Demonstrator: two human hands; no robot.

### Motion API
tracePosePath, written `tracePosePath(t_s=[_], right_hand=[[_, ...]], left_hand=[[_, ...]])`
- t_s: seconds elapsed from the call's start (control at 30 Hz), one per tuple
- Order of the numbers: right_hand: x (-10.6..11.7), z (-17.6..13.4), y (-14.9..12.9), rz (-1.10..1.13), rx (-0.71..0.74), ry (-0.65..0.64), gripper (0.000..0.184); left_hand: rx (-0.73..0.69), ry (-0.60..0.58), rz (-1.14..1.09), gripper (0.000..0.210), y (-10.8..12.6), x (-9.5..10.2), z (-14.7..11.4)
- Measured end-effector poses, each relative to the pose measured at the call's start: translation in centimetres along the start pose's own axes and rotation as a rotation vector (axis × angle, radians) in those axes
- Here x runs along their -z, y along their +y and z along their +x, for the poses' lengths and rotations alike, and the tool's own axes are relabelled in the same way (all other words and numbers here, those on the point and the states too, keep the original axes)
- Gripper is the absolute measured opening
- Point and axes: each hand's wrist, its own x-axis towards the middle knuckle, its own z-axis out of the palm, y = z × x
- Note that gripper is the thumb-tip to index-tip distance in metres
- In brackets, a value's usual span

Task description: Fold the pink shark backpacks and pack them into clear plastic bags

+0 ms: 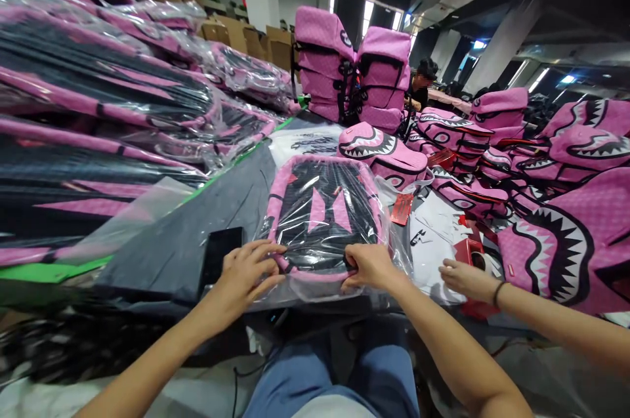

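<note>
A pink and black backpack lies flat in front of me, back panel up, inside a clear plastic bag. At its near left corner rests my left hand, fingers apart and touching the plastic. My right hand is closed around the near right edge, fingers curled over the plastic-covered rim and thumb lower down; how much plastic or rim it grips is partly hidden. Just left of my left hand is a black phone. A red tag lies by the bag's right side.
Bagged backpacks are piled high at left. Upright pink backpacks stand at the back, with shark-mouth backpacks heaped at right. Another person's hand reaches in over white sheets and a red box.
</note>
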Motion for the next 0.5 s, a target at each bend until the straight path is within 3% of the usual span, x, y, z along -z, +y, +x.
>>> tracePosePath(t_s=[0.07, 0.17, 0.23, 0.3, 0.37, 0.43, 0.5], right_hand=[[-0.4, -1.4, 0.0, 0.078, 0.054, 0.124, 0.049], [-2.1, -6.0, 0.3, 0.279, 0.176, 0.446, 0.03], [-4.3, -10.5, 1.2, 0.401, 0.105, 0.67, 0.018], [-6.8, -15.4, 3.3, 0.473, -0.178, 0.791, 0.033], [-8.7, -19.9, 6.2, 0.464, -0.54, 0.824, 0.047], [-9.2, -23.4, 9.2, 0.382, -0.844, 0.913, 0.06], [-8.2, -25.8, 11.7, 0.289, -1.006, 1.05, 0.065]], left_hand=[[0.049, -0.088, -0.103, 0.034, -0.8, 0.3, 0.6], [0.085, -0.141, -0.179, 0.039, -0.9, 0.3, 1.7], [0.095, -0.155, -0.191, 0.041, -0.7, 0.3, 2.2], [0.097, -0.162, -0.192, 0.041, -0.6, 0.3, 2.5], [0.076, -0.167, -0.196, 0.044, -0.7, 0.4, 2.5], [0.043, -0.142, -0.202, 0.049, -1.1, 0.3, 2.3], [0.028, -0.068, -0.212, 0.053, -1.6, -0.2, 2.1]])
